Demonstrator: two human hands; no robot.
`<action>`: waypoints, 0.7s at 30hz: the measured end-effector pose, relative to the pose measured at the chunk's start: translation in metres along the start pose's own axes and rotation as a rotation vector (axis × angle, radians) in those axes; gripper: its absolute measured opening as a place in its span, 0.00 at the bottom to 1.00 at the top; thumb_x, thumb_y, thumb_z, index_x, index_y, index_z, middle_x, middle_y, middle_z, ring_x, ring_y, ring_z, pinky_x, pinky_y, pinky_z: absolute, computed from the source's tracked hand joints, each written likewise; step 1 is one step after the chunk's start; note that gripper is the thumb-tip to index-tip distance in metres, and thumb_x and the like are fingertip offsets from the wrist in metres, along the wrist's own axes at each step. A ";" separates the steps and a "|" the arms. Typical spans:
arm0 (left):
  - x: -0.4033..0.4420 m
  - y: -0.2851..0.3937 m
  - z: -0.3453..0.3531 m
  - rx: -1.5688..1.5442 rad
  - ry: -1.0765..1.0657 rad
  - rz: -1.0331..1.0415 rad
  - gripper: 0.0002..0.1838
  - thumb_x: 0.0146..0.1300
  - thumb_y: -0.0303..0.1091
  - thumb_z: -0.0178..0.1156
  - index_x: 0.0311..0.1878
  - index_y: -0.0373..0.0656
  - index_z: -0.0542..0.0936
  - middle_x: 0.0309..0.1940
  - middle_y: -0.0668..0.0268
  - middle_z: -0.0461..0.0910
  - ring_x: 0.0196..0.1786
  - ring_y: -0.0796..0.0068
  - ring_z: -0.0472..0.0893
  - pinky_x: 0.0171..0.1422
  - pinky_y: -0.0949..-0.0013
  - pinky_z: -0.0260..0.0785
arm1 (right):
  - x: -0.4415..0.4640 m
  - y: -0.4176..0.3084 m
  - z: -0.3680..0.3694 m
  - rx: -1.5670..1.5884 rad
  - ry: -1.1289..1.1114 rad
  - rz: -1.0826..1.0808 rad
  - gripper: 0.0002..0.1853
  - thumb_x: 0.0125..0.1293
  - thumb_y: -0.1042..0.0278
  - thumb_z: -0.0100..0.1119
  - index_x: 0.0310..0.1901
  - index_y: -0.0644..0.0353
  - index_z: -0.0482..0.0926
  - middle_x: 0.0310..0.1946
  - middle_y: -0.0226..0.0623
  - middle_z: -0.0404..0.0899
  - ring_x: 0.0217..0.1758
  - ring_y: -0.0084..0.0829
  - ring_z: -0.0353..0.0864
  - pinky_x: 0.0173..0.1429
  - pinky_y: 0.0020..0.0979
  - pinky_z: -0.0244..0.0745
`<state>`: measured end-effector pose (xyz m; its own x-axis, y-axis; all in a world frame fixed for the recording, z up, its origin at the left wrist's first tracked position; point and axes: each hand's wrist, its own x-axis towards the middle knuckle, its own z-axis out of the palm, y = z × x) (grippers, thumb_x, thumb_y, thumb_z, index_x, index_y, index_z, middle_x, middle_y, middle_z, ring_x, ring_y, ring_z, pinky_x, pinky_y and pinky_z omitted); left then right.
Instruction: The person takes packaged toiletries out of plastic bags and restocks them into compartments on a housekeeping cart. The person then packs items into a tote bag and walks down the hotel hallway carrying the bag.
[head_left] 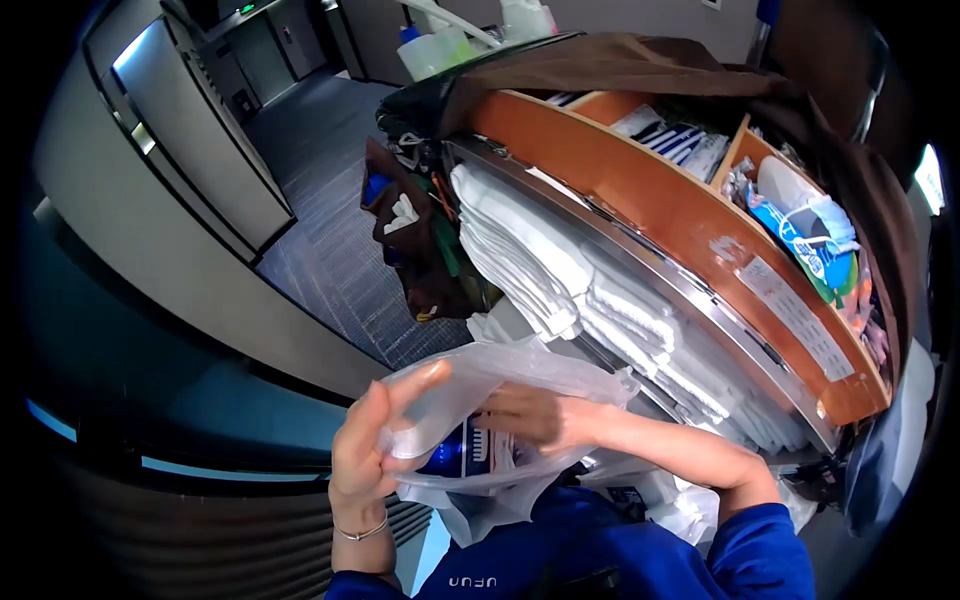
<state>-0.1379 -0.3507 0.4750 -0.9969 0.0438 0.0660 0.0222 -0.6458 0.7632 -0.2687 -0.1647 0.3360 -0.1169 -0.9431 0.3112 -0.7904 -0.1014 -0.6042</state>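
A translucent plastic bag [470, 365] hangs open in front of my body. My left hand [370, 440] grips its left side, with the fingers spread along the mouth and the plastic in the hand. My right hand [535, 415] reaches into the bag from the right; its fingers are blurred and partly behind the plastic. Inside the bag, just below that hand, lies a blue packet [450, 452] beside a dark packet with a white comb-like print [482, 448]. Whether the right hand touches either one is hard to see.
A cart stands to the right, with folded white towels [560, 270] on its shelf and a wooden drawer tray [660, 220] of small packets above. A brown holder [405, 235] hangs at its end. Carpeted corridor [310, 140] runs ahead, with a wall on the left.
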 end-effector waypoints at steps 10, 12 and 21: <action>-0.018 -0.013 -0.001 0.094 0.157 0.039 0.30 0.76 0.46 0.29 0.61 0.27 0.67 0.11 0.74 0.65 0.13 0.90 0.57 0.20 0.84 0.51 | -0.027 -0.035 0.016 -0.604 -0.287 -0.152 0.24 0.60 0.63 0.49 0.59 0.52 0.68 0.60 0.36 0.68 0.66 0.34 0.65 0.71 0.36 0.58; -0.019 -0.013 0.003 0.048 0.144 0.048 0.30 0.76 0.46 0.29 0.61 0.27 0.67 0.12 0.73 0.66 0.14 0.90 0.56 0.20 0.84 0.51 | -0.037 -0.035 0.023 -0.616 -0.248 -0.145 0.23 0.59 0.62 0.50 0.58 0.52 0.68 0.59 0.35 0.69 0.65 0.32 0.66 0.69 0.35 0.59; -0.013 -0.024 0.026 0.310 0.173 -0.045 0.31 0.74 0.46 0.34 0.51 0.22 0.73 0.14 0.69 0.70 0.12 0.87 0.59 0.17 0.81 0.51 | -0.065 -0.004 0.047 -0.163 0.099 0.035 0.18 0.57 0.65 0.56 0.50 0.56 0.78 0.52 0.39 0.74 0.58 0.37 0.72 0.63 0.35 0.67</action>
<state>-0.1235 -0.3157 0.4729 -0.9949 -0.0797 -0.0621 -0.0270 -0.3830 0.9234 -0.2293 -0.1183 0.2838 -0.1987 -0.9085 0.3676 -0.8707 -0.0086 -0.4918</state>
